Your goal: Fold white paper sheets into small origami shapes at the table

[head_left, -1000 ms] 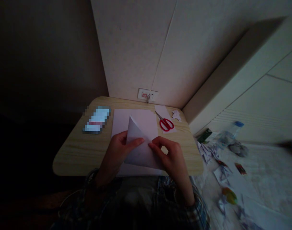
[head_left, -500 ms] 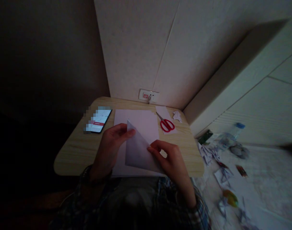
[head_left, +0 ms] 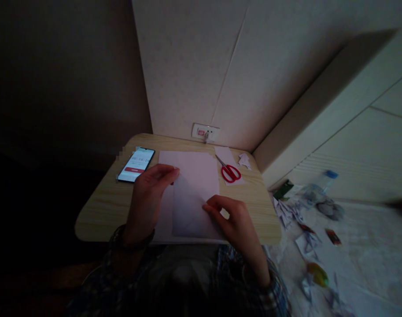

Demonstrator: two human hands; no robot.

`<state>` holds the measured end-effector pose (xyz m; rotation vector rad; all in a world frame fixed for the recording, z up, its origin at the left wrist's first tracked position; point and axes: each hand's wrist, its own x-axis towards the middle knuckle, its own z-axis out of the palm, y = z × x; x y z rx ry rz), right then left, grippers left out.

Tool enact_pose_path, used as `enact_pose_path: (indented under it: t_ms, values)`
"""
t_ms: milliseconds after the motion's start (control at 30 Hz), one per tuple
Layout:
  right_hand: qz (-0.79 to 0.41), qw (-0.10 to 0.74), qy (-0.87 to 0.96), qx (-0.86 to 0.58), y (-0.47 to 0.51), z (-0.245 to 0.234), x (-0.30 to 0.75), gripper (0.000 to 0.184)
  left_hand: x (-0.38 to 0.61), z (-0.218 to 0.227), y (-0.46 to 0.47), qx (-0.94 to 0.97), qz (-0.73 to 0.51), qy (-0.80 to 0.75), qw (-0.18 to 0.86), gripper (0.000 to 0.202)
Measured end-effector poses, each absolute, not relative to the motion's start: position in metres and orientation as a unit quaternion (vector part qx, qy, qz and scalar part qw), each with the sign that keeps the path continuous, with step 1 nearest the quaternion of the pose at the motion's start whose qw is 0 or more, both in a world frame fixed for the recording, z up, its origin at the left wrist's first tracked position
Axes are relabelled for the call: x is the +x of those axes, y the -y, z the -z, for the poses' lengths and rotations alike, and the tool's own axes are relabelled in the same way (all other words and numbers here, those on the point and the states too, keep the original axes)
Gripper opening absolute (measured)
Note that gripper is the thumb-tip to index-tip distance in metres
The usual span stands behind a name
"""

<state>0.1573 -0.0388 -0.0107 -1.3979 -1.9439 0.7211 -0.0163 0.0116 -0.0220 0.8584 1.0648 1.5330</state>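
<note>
A white sheet of paper (head_left: 190, 211) is in front of me over a stack of white paper (head_left: 194, 160) on the small wooden table. My left hand (head_left: 151, 193) is closed in a pinch at the sheet's upper left. At the sheet's right side, my right hand (head_left: 232, 215) pinches the edge between thumb and fingers. The sheet's upper outline blends into the stack behind it, so its exact shape is hard to make out.
Red-handled scissors (head_left: 230, 172) lie on a paper strip (head_left: 223, 153), near a small folded paper piece (head_left: 244, 160). A lit phone (head_left: 136, 165) rests at the left of the table (head_left: 105, 211). Behind is a wall socket (head_left: 205, 132). A bottle (head_left: 319, 185) and scraps litter the right side.
The sheet's slanted upper edge no longer stands out, and its left corner looks opened out. My left hand has shifted slightly up and left; my right hand has hardly moved.
</note>
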Motion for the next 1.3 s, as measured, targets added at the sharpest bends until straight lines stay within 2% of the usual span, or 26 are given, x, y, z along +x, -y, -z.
enact_pose_path:
  t_ms: [133,233,333,433,533,700,867,967,1100,1233,1300]
  values:
    - [-0.267,0.348,0.714,-0.546,0.035,0.013,0.157,0.021,-0.016,0.024,-0.011,0.365,-0.640,-0.443,0.511,0.012]
    - [-0.258,0.427,0.641,-0.583,0.033,0.018,0.160,0.021,-0.016,0.027,-0.008,0.425,-0.550,-0.445,0.564,0.022]
    - [-0.255,0.524,0.550,-0.598,0.031,0.024,0.163,0.021,-0.017,0.031,-0.005,0.480,-0.439,-0.460,0.604,0.019]
    - [-0.278,0.578,0.505,-0.578,0.030,0.029,0.165,0.019,-0.016,0.034,-0.006,0.501,-0.430,-0.477,0.581,0.018]
    - [-0.316,0.585,0.503,-0.553,0.029,0.031,0.164,0.021,-0.016,0.034,-0.009,0.467,-0.507,-0.485,0.539,0.016]
    - [-0.359,0.533,0.546,-0.537,0.029,0.029,0.159,0.025,-0.016,0.036,-0.012,0.403,-0.607,-0.475,0.494,0.014]
    - [-0.362,0.472,0.587,-0.548,0.028,0.028,0.162,0.027,-0.011,0.036,-0.011,0.391,-0.623,-0.469,0.488,0.014]
    - [-0.363,0.455,0.580,-0.570,0.023,0.034,0.177,0.021,-0.012,0.033,-0.011,0.416,-0.621,-0.472,0.468,0.014]
    - [-0.233,0.515,0.519,-0.641,0.025,0.034,0.203,0.015,-0.018,0.026,-0.009,0.468,-0.602,-0.476,0.439,0.011]
    - [-0.064,0.594,0.488,-0.636,0.041,0.015,0.203,0.012,-0.020,0.013,-0.001,0.620,-0.500,-0.471,0.379,0.004]
    - [-0.078,0.583,0.554,-0.589,0.046,0.005,0.191,0.008,-0.018,0.008,0.003,0.674,-0.453,-0.449,0.374,0.005]
